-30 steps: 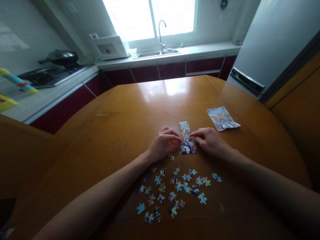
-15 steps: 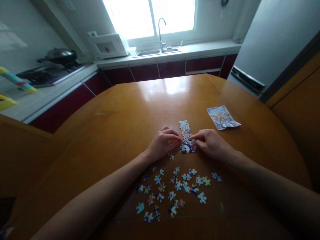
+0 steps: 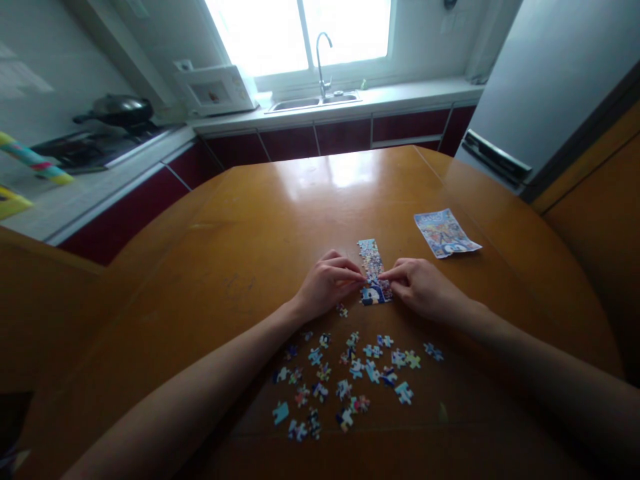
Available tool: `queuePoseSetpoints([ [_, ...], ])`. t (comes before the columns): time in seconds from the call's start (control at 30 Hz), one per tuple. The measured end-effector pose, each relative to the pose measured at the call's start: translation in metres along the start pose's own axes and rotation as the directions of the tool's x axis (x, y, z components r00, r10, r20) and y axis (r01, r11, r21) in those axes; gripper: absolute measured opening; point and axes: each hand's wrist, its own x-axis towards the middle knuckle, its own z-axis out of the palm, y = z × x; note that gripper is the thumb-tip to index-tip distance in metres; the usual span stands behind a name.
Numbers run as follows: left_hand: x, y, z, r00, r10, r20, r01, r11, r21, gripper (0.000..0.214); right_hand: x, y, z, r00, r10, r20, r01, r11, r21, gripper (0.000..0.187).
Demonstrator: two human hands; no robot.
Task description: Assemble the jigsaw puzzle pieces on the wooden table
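Observation:
A joined strip of jigsaw puzzle [image 3: 371, 257] lies on the wooden table, its near end showing a blue and white figure. My left hand [image 3: 333, 280] is closed in a pinch at the strip's left edge, on a puzzle piece mostly hidden by the fingertips. From the other side, my right hand [image 3: 423, 285] holds the strip, its index finger pressed on the right edge and the thumb close below. One loose piece [image 3: 342, 310] lies just below my left hand. Several more loose puzzle pieces [image 3: 372, 371] are scattered nearer to me, between my forearms.
A creased picture sheet [image 3: 445, 233] lies right of the strip on the wooden table [image 3: 280, 213]. Behind are a counter with a sink [image 3: 315, 103], a white microwave [image 3: 216, 90] and a stove with a black pan [image 3: 120, 110]. A fridge [image 3: 550, 80] stands at right.
My left fingertips have shifted very slightly right, against the strip's edge. My right hand keeps its place, and the loose pieces lie as before.

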Motion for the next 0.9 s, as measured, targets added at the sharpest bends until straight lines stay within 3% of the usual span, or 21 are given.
queuePoseSetpoints([
  [0.37, 0.001, 0.002, -0.001, 0.999, 0.016, 0.031, -0.016, 1.0, 0.012, 0.011, -0.002, 0.001, 0.003, 0.999, -0.033, -0.03, 0.033, 0.999, 0.009, 0.024],
  [0.9, 0.002, 0.011, -0.006, 0.998, -0.012, 0.061, 0.01, 1.0, 0.028, 0.007, 0.0, 0.0, 0.001, 0.999, 0.005, 0.032, -0.005, 1.0, -0.025, 0.024],
])
